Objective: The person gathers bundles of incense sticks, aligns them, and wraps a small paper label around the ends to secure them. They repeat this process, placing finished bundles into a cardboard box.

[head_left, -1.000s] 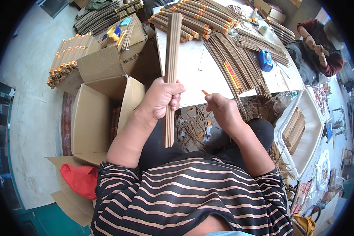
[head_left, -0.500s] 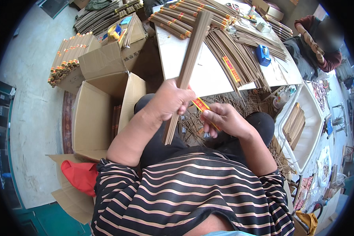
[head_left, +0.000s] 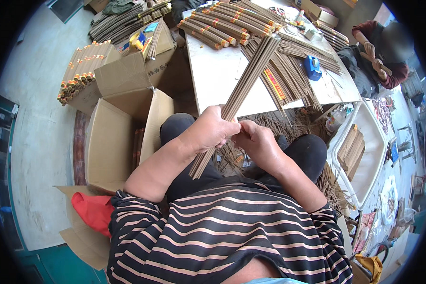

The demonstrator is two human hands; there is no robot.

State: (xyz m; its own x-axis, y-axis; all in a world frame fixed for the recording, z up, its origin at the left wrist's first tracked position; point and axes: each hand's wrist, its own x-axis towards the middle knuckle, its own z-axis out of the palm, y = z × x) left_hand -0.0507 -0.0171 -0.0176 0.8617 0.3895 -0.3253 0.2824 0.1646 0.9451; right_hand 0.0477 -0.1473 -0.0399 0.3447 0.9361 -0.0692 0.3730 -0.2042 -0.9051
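Observation:
A bundle of thin brown incense sticks (head_left: 254, 71) slants up and away over my lap, its sticks slightly fanned at the top. My left hand (head_left: 213, 128) is wrapped round its lower middle. Close against it on the right, my right hand (head_left: 259, 143) has its fingers closed at the bundle's side. The red and yellow paper strip that it pinched earlier is now hidden by the fingers. Beyond the hands, loose incense sticks (head_left: 296, 80) lie on the white table (head_left: 215, 78), with another paper strip (head_left: 275, 85) on them.
Wrapped bundles (head_left: 206, 34) and a blue tape dispenser (head_left: 312, 67) are on the table. An open cardboard box (head_left: 110, 151) stands left, a red cloth (head_left: 92, 212) beside it. At right, a white tub (head_left: 368, 177) holds sticks. Another person's hands (head_left: 375, 59) hold sticks far right.
My right hand has moved up and left against the bundle, and the paper strip has gone out of sight. The bundle leans further right, its top lower and more fanned.

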